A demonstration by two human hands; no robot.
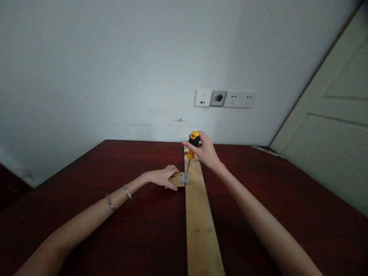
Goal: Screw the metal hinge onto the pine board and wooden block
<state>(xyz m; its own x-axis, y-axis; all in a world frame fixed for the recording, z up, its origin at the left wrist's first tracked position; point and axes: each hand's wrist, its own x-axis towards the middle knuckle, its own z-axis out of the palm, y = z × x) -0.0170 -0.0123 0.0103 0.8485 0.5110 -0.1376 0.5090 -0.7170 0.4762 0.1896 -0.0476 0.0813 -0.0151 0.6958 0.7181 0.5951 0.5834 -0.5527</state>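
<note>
Right hand (208,152) grips tilted screwdriver (194,140) at metal hinge (183,178).

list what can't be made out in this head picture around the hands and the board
All in the head view:
Block: left part, covered by the left hand.
Board: near end, cut off by the bottom edge.
Screwdriver: whether its tip sits in a screw, too small.
Hinge: screws or bare holes, too small.
Right hand: some fingers, behind the screwdriver and the hand itself.
</note>
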